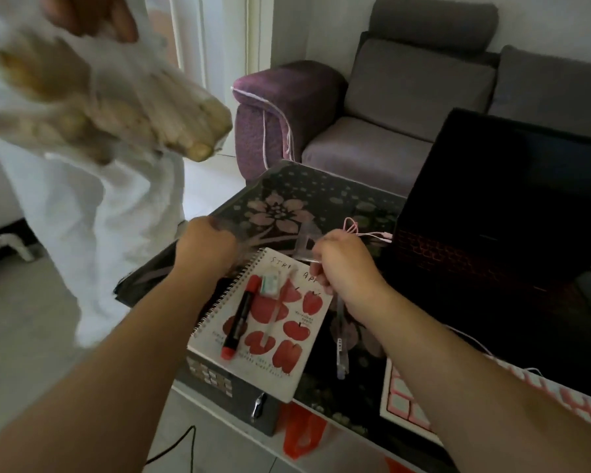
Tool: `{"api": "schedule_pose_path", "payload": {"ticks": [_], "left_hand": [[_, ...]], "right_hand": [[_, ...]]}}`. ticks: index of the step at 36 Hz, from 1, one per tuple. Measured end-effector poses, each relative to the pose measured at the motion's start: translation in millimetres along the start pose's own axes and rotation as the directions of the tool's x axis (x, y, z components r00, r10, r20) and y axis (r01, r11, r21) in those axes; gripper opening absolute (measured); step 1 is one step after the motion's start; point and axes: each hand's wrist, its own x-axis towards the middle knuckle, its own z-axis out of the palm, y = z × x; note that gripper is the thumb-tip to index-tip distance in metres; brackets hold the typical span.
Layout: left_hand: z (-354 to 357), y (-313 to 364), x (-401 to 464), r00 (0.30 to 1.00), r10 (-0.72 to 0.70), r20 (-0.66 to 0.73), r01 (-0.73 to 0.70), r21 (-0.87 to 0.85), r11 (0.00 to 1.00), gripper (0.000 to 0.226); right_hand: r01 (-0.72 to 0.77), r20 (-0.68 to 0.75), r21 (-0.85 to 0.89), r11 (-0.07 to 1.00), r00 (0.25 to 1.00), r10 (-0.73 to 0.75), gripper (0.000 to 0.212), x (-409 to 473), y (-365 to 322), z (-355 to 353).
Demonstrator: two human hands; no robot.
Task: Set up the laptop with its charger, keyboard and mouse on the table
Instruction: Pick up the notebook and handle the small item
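Note:
The black laptop (512, 213) stands open at the right of the flower-patterned table (287, 199), its keys glowing red. A thin pink cable (365, 233) runs to its left side. Part of a pink and white keyboard (406, 404) shows at the front right, under my right forearm. My right hand (345, 268) is curled beside the laptop and pinches a clear plastic set square (304, 242). At the table's left edge, my left hand (207, 245) is closed in a fist; nothing shows in it.
A spiral notebook with red apples (287, 336) lies between my arms, carrying a red marker (239, 319), an eraser (270, 285) and a clear pen. A clear ruler (340, 353) lies beside it. A person in white (116, 216) stands at the left holding a bag. A sofa (406, 107) is behind.

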Motion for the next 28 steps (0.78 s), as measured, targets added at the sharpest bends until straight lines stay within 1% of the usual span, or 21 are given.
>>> {"api": "schedule_pose_path", "payload": {"ticks": [2, 4, 6, 8, 10, 12, 15, 17, 18, 19, 20, 21, 22, 23, 24, 25, 28], "left_hand": [[-3, -5, 12, 1.000, -0.015, -0.022, 0.016, 0.027, 1.000, 0.020], [-3, -10, 19, 1.000, -0.015, -0.022, 0.016, 0.055, 0.998, 0.017], [-2, -16, 25, 1.000, -0.006, 0.011, 0.005, 0.121, 0.993, 0.025], [-2, -22, 29, 0.998, 0.031, 0.057, -0.042, 0.201, 0.979, 0.032], [-2, -28, 34, 0.993, 0.052, 0.108, -0.078, 0.251, 0.965, 0.032], [-2, -33, 40, 0.988, 0.083, 0.130, -0.119, 0.297, 0.947, 0.034], [0, -37, 43, 0.982, 0.136, 0.128, -0.175, 0.381, 0.908, 0.036], [2, -43, 48, 0.980, 0.188, 0.069, -0.200, 0.427, 0.882, 0.034], [2, -46, 50, 0.977, 0.213, 0.029, -0.203, 0.447, 0.871, 0.031], [3, -49, 52, 0.973, 0.232, -0.012, -0.199, 0.471, 0.859, 0.028], [3, -49, 51, 0.970, 0.242, -0.038, -0.192, 0.496, 0.847, 0.026], [3, -48, 50, 0.967, 0.248, -0.047, -0.190, 0.513, 0.837, 0.024], [4, -47, 48, 0.968, 0.249, -0.042, -0.194, 0.510, 0.838, 0.023], [4, -45, 45, 0.968, 0.248, -0.028, -0.202, 0.496, 0.845, 0.022], [5, -43, 42, 0.970, 0.242, -0.017, -0.203, 0.491, 0.847, 0.023], [6, -42, 41, 0.970, 0.244, -0.011, -0.207, 0.493, 0.845, 0.023], [9, -36, 39, 0.972, 0.234, 0.028, -0.220, 0.460, 0.860, 0.020]], "right_hand": [[0.019, -0.007, -0.081, 0.997, 1.000, -0.020, 0.017, 19, -2, 6], [0.069, 0.019, -0.216, 0.974, 0.998, -0.067, 0.019, 37, -7, 12], [0.085, 0.045, -0.294, 0.952, 0.996, -0.075, 0.024, 54, -12, 19], [0.089, 0.047, -0.328, 0.941, 0.996, -0.078, 0.023, 72, -15, 25], [0.101, 0.045, -0.355, 0.929, 0.995, -0.091, 0.018, 89, -17, 33], [0.143, 0.067, -0.369, 0.919, 0.990, -0.127, 0.016, 103, -18, 42], [0.215, 0.101, -0.395, 0.893, 0.976, -0.190, 0.024, 117, -18, 52], [0.256, 0.108, -0.437, 0.862, 0.967, -0.233, 0.024, 123, -13, 58], [0.281, 0.108, -0.490, 0.825, 0.959, -0.263, 0.023, 124, -10, 62], [0.312, 0.101, -0.586, 0.748, 0.944, -0.314, 0.023, 124, -7, 64], [0.333, 0.092, -0.701, 0.631, 0.919, -0.383, 0.026, 123, -5, 66], [0.337, 0.084, -0.787, 0.516, 0.888, -0.452, 0.034, 120, -5, 67], [0.341, 0.081, -0.825, 0.450, 0.860, -0.503, 0.044, 118, -5, 68], [0.345, 0.082, -0.833, 0.432, 0.850, -0.521, 0.052, 114, -7, 68], [0.346, 0.080, -0.827, 0.443, 0.852, -0.518, 0.056, 109, -9, 67], [0.340, 0.072, -0.815, 0.469, 0.862, -0.501, 0.056, 105, -12, 63], [0.282, 0.037, -0.752, 0.596, 0.920, -0.389, 0.040, 82, -22, 43]]}}
